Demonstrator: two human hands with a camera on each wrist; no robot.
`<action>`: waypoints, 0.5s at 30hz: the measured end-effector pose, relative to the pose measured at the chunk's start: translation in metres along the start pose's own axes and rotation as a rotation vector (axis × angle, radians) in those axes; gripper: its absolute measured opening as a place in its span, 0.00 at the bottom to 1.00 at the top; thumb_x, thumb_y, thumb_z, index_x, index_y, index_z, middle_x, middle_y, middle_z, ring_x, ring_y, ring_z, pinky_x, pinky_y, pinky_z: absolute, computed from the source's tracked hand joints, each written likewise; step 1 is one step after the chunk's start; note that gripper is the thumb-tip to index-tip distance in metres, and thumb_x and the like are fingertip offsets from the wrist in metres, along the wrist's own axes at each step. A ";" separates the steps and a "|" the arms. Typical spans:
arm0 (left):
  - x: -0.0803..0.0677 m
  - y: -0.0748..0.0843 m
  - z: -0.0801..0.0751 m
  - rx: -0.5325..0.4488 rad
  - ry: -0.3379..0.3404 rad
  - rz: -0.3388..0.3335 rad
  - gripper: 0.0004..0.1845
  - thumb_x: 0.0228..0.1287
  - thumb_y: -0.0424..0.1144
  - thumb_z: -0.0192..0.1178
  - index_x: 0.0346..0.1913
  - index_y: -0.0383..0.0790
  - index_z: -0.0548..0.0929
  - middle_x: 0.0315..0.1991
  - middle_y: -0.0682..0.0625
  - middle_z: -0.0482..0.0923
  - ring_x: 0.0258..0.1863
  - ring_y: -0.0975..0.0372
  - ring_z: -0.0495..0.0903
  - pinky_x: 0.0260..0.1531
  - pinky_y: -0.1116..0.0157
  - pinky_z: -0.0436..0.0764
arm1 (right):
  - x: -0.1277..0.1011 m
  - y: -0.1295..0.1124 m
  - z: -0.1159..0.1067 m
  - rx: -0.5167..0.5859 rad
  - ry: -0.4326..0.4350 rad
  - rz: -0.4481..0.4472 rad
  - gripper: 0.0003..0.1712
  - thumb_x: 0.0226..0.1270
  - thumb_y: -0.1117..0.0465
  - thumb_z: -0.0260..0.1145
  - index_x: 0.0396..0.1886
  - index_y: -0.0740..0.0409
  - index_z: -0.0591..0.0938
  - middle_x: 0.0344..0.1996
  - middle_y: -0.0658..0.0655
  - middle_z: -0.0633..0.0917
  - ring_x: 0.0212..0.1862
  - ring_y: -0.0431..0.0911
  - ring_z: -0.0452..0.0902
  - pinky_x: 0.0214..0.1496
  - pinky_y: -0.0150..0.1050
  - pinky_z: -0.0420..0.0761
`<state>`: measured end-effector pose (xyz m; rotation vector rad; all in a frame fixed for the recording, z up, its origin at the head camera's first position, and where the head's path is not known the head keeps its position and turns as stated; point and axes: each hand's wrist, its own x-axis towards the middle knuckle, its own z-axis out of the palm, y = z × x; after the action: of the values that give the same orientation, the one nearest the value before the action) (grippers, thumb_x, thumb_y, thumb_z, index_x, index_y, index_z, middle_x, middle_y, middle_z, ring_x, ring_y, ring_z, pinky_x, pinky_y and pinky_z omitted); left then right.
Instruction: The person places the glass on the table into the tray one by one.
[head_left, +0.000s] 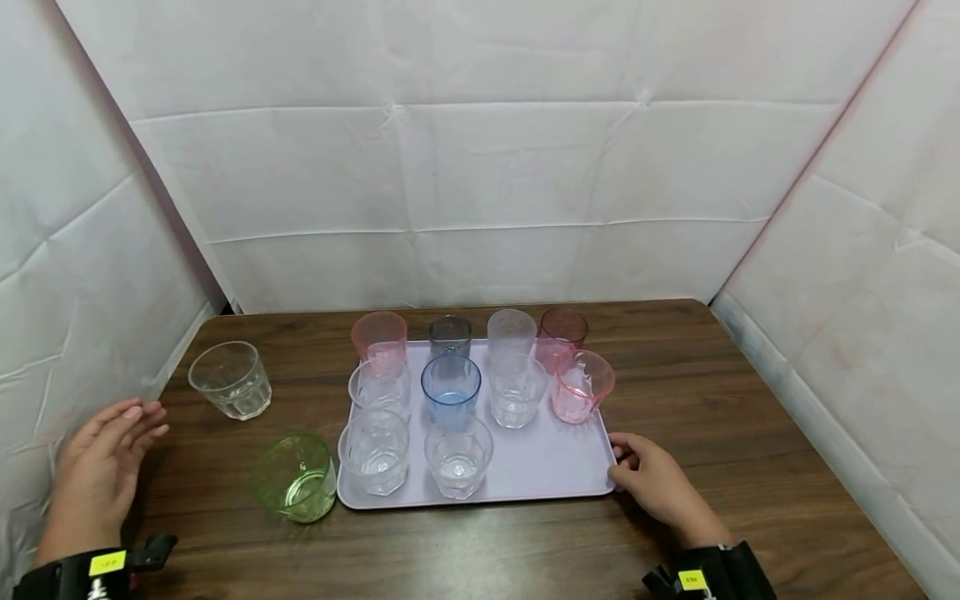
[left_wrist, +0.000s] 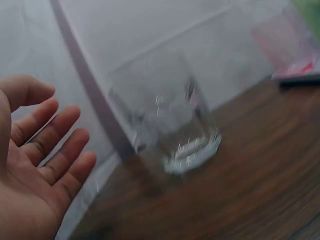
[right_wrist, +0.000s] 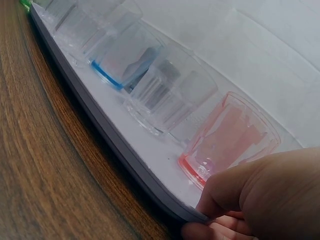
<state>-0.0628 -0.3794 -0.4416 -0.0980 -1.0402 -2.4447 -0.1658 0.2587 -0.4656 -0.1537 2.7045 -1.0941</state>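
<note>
A lavender tray [head_left: 540,467] lies mid-table and carries several clear, pink, blue and grey tumblers. My right hand [head_left: 626,467] pinches the tray's near right corner, thumb on the rim [right_wrist: 115,140] and fingers [right_wrist: 200,232] under it, right beside a pink tumbler [right_wrist: 227,140]. My left hand [head_left: 138,421] hovers open at the table's left edge, palm facing a clear tumbler [head_left: 228,379] that stands off the tray; the left wrist view shows this tumbler [left_wrist: 170,125] a short way ahead of the straight fingers [left_wrist: 60,145]. A green tumbler [head_left: 294,477] stands just left of the tray.
The brown wooden table [head_left: 750,433] is walled by white cloth at the back and on both sides. A blue tumbler [head_left: 450,392] stands in the tray's middle row. Bare wood lies to the right of the tray and along the front edge.
</note>
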 end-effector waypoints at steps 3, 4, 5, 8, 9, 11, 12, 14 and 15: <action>0.005 0.000 -0.011 -0.019 0.138 -0.027 0.11 0.75 0.22 0.47 0.51 0.30 0.79 0.43 0.41 0.87 0.43 0.56 0.87 0.41 0.65 0.85 | -0.001 -0.001 0.001 -0.005 0.005 0.007 0.30 0.60 0.66 0.66 0.64 0.68 0.76 0.44 0.57 0.79 0.41 0.46 0.74 0.37 0.33 0.76; 0.007 -0.001 -0.013 -0.027 0.193 -0.041 0.11 0.75 0.23 0.48 0.53 0.32 0.78 0.45 0.43 0.85 0.45 0.58 0.85 0.42 0.66 0.84 | -0.001 -0.001 0.001 -0.005 0.006 0.007 0.30 0.60 0.66 0.66 0.64 0.68 0.76 0.44 0.57 0.79 0.41 0.46 0.74 0.37 0.33 0.76; 0.009 -0.001 -0.013 -0.016 0.259 -0.056 0.12 0.75 0.25 0.49 0.56 0.36 0.75 0.48 0.46 0.83 0.49 0.61 0.82 0.44 0.68 0.82 | -0.001 -0.001 0.001 -0.005 0.008 0.007 0.30 0.60 0.67 0.66 0.64 0.67 0.76 0.44 0.57 0.79 0.41 0.46 0.74 0.37 0.33 0.76; 0.015 -0.005 -0.011 0.062 0.436 -0.105 0.19 0.75 0.29 0.52 0.63 0.46 0.67 0.57 0.55 0.72 0.59 0.67 0.67 0.53 0.72 0.71 | 0.000 -0.001 0.001 -0.006 0.008 0.001 0.30 0.60 0.66 0.66 0.64 0.67 0.76 0.44 0.57 0.79 0.41 0.46 0.74 0.37 0.33 0.76; 0.017 -0.007 -0.010 0.088 0.472 -0.115 0.21 0.75 0.30 0.52 0.65 0.49 0.64 0.59 0.56 0.68 0.60 0.68 0.62 0.55 0.73 0.67 | 0.000 -0.001 0.001 -0.006 0.006 -0.001 0.30 0.61 0.66 0.66 0.64 0.67 0.76 0.44 0.57 0.79 0.41 0.46 0.74 0.37 0.33 0.76; 0.021 -0.011 -0.007 0.129 0.513 -0.125 0.23 0.75 0.31 0.53 0.66 0.52 0.61 0.62 0.59 0.61 0.61 0.69 0.57 0.57 0.73 0.62 | 0.000 -0.001 0.001 -0.005 0.003 0.001 0.30 0.61 0.66 0.66 0.64 0.67 0.76 0.44 0.56 0.79 0.41 0.45 0.74 0.37 0.33 0.76; 0.023 -0.014 -0.007 0.133 0.515 -0.125 0.23 0.75 0.32 0.53 0.66 0.52 0.61 0.63 0.59 0.61 0.61 0.69 0.57 0.58 0.73 0.61 | 0.000 -0.001 0.001 0.006 0.001 0.001 0.30 0.61 0.67 0.66 0.64 0.67 0.76 0.44 0.57 0.79 0.40 0.45 0.74 0.37 0.33 0.76; 0.024 -0.018 -0.007 0.127 0.484 -0.128 0.23 0.76 0.32 0.52 0.67 0.53 0.60 0.62 0.59 0.62 0.63 0.70 0.57 0.62 0.72 0.58 | 0.000 0.000 0.001 0.023 -0.003 -0.009 0.30 0.60 0.68 0.65 0.64 0.68 0.76 0.44 0.57 0.79 0.39 0.45 0.75 0.36 0.33 0.77; 0.024 -0.020 -0.007 0.122 0.451 -0.132 0.23 0.77 0.33 0.51 0.68 0.53 0.59 0.62 0.59 0.63 0.65 0.70 0.56 0.64 0.72 0.56 | -0.001 0.000 0.001 0.034 -0.004 -0.014 0.30 0.60 0.68 0.65 0.64 0.69 0.75 0.44 0.57 0.79 0.39 0.45 0.75 0.36 0.33 0.78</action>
<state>-0.0923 -0.3822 -0.4542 0.5511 -1.0060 -2.3486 -0.1651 0.2584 -0.4661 -0.1698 2.6834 -1.1416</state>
